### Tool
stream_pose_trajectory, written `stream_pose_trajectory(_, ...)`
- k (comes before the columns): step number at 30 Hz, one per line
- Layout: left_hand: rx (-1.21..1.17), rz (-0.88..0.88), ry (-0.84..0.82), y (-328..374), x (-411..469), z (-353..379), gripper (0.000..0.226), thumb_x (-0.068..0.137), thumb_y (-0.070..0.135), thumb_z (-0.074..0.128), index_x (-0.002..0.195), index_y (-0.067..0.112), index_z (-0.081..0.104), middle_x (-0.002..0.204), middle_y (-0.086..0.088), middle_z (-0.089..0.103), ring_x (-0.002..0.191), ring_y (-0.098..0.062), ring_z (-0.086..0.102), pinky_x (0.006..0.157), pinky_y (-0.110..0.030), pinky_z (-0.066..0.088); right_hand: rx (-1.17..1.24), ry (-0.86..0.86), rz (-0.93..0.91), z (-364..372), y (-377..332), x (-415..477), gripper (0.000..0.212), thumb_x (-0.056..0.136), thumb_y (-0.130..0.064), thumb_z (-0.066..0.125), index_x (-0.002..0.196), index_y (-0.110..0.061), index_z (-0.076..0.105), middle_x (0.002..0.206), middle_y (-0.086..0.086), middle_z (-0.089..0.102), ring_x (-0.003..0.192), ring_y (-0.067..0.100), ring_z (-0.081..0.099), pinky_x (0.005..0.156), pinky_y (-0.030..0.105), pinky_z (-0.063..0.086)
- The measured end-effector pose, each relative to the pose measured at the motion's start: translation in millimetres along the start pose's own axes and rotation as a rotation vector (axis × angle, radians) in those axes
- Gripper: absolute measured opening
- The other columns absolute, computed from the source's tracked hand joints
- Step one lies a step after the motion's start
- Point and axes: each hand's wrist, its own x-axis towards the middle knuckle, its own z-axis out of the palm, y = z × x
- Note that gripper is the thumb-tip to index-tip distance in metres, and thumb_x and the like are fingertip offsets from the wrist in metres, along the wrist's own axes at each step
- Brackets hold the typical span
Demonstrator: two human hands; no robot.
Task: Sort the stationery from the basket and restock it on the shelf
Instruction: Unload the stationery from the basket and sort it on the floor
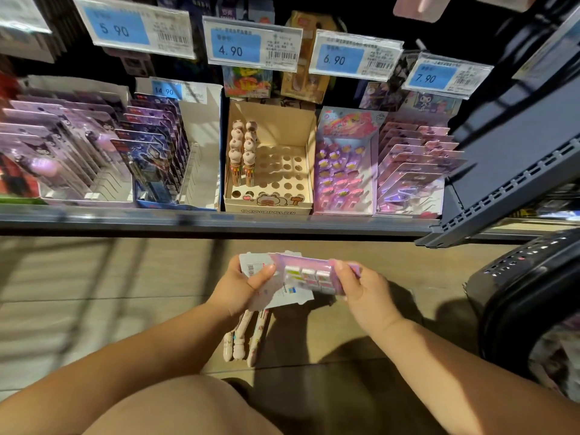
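Observation:
Low in front of the shelf (219, 219), both hands hold stationery over the floor. My left hand (243, 285) grips white-backed blister packs (282, 295) and three cream multi-colour pens (243, 337) that hang down below it. My right hand (357, 285) pinches the right end of a pink pack of small erasers (309, 274), which lies across the top of the stack. The black basket (521, 296) stands at the right edge, with more packs inside. On the shelf, a cream pen box (273, 177) holds several matching pens at its left.
The shelf carries purple blister packs (62, 152) at the left, dark blue packs (153, 152) beside them, a pink display (343, 171) and pink packs (414, 164) right of the pen box. Blue price tags (235, 47) hang above. A dark shelf upright (514, 158) slants at the right.

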Motion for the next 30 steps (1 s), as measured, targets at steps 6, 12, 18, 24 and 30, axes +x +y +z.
stream_pose_trajectory(6, -0.162, -0.038, -0.117, 5.2, -2.5, 3.1, 0.04, 0.083, 0.014, 0.067, 0.116, 0.015, 0.045, 0.111, -0.013, 0.067, 0.092, -0.021, 0.07, 0.072, -0.028, 0.06, 0.056, -0.153, 0.12, -7.3, -7.5, 5.8, 0.031, 0.1, -0.034, 0.048, 0.099, -0.008, 0.064, 0.092, 0.006, 0.073, 0.086, 0.021, 0.07, 0.071, 0.036, 0.056)
stream_pose_trajectory(12, -0.111, -0.108, -0.128, 6.6, -2.9, 7.9, 0.05, 0.072, 0.024, 0.073, 0.115, 0.017, 0.049, 0.105, -0.015, 0.073, 0.093, -0.033, 0.072, 0.094, -0.058, 0.051, 0.083, -0.137, 0.233, -2.5, -10.7, 4.7, 0.032, 0.095, -0.037, 0.056, 0.101, -0.005, 0.059, 0.085, 0.003, 0.073, 0.074, 0.012, 0.072, 0.061, 0.027, 0.054)
stream_pose_trajectory(18, -0.04, -0.11, 0.027, 0.7, -1.0, 9.7, 0.037, 0.089, 0.02, 0.066, 0.12, 0.021, 0.045, 0.107, -0.007, 0.07, 0.087, -0.025, 0.073, 0.057, -0.029, 0.055, 0.304, -0.384, 0.344, -6.3, 1.9, 6.7, 0.041, 0.085, -0.013, 0.072, 0.118, -0.028, 0.054, 0.098, 0.0, 0.074, 0.091, 0.015, 0.071, 0.078, 0.032, 0.054)
stream_pose_trajectory(24, -0.111, -0.071, 0.226, -1.0, 3.2, -3.1, 0.036, 0.094, 0.009, 0.063, 0.122, 0.02, 0.043, 0.113, -0.003, 0.059, 0.095, -0.02, 0.059, 0.065, -0.031, 0.052, 0.446, -0.253, 0.39, -25.1, 37.2, 11.9, 0.048, 0.081, -0.002, 0.073, 0.12, -0.025, 0.057, 0.1, 0.008, 0.074, 0.088, 0.021, 0.07, 0.061, 0.027, 0.046)
stream_pose_trajectory(30, -0.004, -0.094, 0.229, -11.2, 5.3, -9.4, 0.039, 0.096, 0.021, 0.061, 0.131, 0.02, 0.045, 0.12, -0.006, 0.061, 0.097, -0.021, 0.06, 0.06, -0.03, 0.049, 0.168, -0.175, 0.408, -30.5, 57.4, 15.2, 0.014, 0.085, -0.012, 0.072, 0.092, -0.008, 0.06, 0.084, 0.011, 0.07, 0.057, 0.014, 0.051, 0.048, 0.021, 0.034)
